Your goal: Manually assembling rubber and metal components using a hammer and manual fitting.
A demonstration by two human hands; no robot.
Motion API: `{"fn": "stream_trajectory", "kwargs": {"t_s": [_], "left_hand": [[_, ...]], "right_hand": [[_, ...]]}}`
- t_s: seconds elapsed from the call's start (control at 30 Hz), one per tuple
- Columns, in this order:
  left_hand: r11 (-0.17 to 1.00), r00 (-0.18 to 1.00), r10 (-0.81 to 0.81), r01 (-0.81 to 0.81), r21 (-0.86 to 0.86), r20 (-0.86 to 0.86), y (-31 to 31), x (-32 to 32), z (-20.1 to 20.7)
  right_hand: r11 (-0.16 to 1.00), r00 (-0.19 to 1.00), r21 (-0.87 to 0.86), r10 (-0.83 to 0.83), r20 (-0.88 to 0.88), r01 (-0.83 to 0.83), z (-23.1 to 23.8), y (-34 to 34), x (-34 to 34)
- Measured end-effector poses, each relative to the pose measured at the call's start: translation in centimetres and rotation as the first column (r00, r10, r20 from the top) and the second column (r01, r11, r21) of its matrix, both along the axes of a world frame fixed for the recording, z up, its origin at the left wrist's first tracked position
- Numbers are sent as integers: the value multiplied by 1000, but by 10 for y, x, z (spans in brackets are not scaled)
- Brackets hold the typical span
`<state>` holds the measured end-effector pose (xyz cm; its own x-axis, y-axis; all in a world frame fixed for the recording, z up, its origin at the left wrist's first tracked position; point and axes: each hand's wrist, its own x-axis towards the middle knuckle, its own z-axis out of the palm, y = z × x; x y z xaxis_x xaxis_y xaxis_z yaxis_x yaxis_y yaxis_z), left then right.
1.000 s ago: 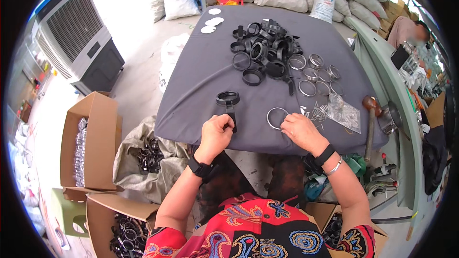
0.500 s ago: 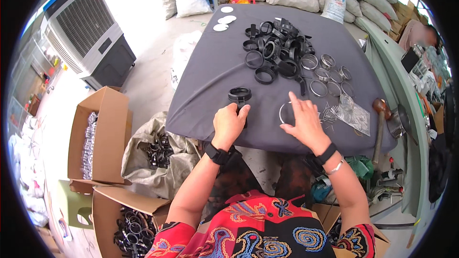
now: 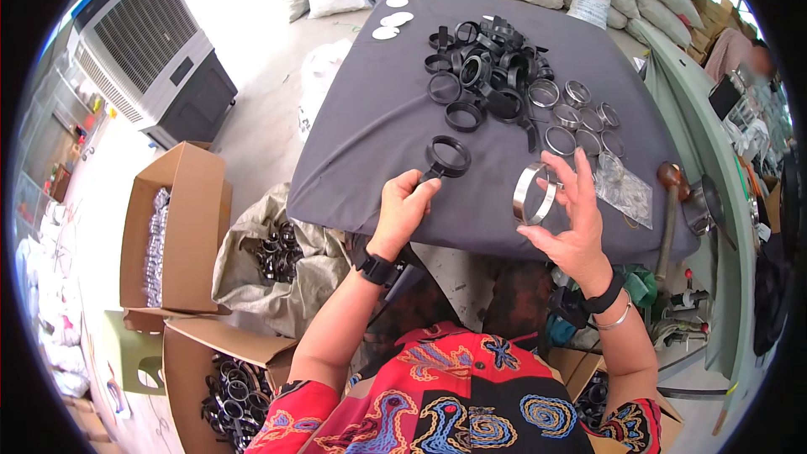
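Observation:
My left hand (image 3: 405, 206) pinches the short handle of a black plastic ring clamp (image 3: 448, 157), whose round opening tilts up over the cloth. To the right, my right hand (image 3: 574, 214) grips a shiny metal ring (image 3: 533, 195) between thumb and fingers, raised a little above the table. The two rings are apart. Beyond them lies a heap of black ring clamps (image 3: 483, 71). Several loose metal rings (image 3: 561, 140) lie right of that heap. A clear plastic bag (image 3: 624, 192) of small metal pins sits beside my right hand.
The table (image 3: 361, 143) has a grey cloth cover. A wooden-handled hammer (image 3: 669, 202) lies at its right edge, near a metal bowl (image 3: 704, 208). White discs (image 3: 397, 18) are at the far left corner. An open sack (image 3: 277, 265) and cardboard boxes (image 3: 189, 235) stand left.
My right hand has lifted the metal ring off the table and turned it upright. My left hand has tipped the black ring clamp so its opening shows more.

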<state>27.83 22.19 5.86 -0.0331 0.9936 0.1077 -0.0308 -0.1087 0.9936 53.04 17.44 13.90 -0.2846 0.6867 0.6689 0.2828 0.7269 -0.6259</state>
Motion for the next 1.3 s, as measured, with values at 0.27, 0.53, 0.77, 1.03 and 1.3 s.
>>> {"fn": "stream_trajectory", "kwargs": {"t_s": [0.27, 0.53, 0.77, 1.03, 1.3], "left_hand": [[982, 899, 164, -111, 152, -406, 1, 12, -17], [968, 865, 219, -135, 210, -451, -1, 14, -17], [971, 876, 211, -135, 198, -434, -1, 13, -18], [995, 946, 76, -53, 83, -315, -10, 5, 3], [996, 990, 34, -45, -74, -137, -71, -7, -14]], "right_hand": [[946, 984, -322, -23, -177, -36, -22, -1, -5], [899, 646, -35, -287, 707, 437, -51, 20, -7], [806, 305, 154, -383, 872, 572, -42, 34, -21], [956, 476, -244, 142, 868, 160, -23, 48, 2], [888, 514, -53, -215, 830, 457, -23, 50, -37]]}}
